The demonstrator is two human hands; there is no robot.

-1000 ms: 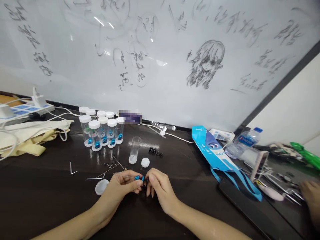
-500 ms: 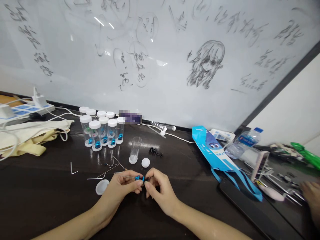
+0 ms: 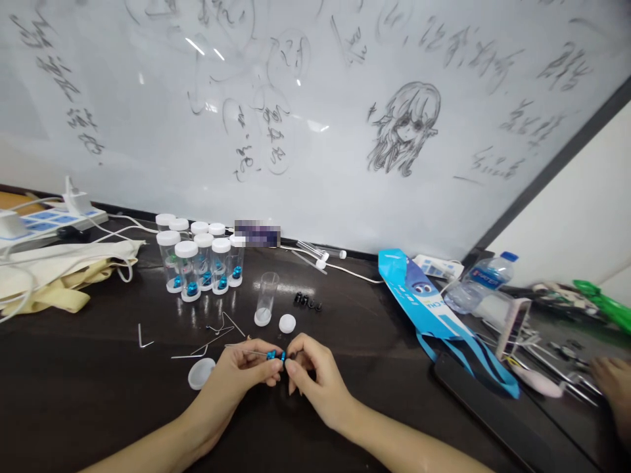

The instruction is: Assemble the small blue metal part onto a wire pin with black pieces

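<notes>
Between the fingertips of my left hand [image 3: 240,371] is a small shiny blue metal part [image 3: 271,355]; a thin metal rod runs back from it into the hand. My right hand [image 3: 318,378] is closed in a pinch at the part's dark right end, its fingertips hiding most of that end. Just beyond the hands stand an open clear tube [image 3: 269,292] with a white base and, beside it, a white cap [image 3: 286,323]. A shallow white lid [image 3: 201,373] lies against my left wrist. Several small black pieces [image 3: 308,302] are grouped right of the tube.
Capped clear tubes [image 3: 186,272] holding blue parts cluster at back left. Bent hex keys [image 3: 190,357] and wires lie left of my hands. To the right are a blue bag [image 3: 409,282], a water bottle [image 3: 486,282], a black slab [image 3: 486,407] and another person's hand [image 3: 614,387].
Both hands keep nearly the same pose around the blue part, with only slight finger movement. The view has shifted a little.
</notes>
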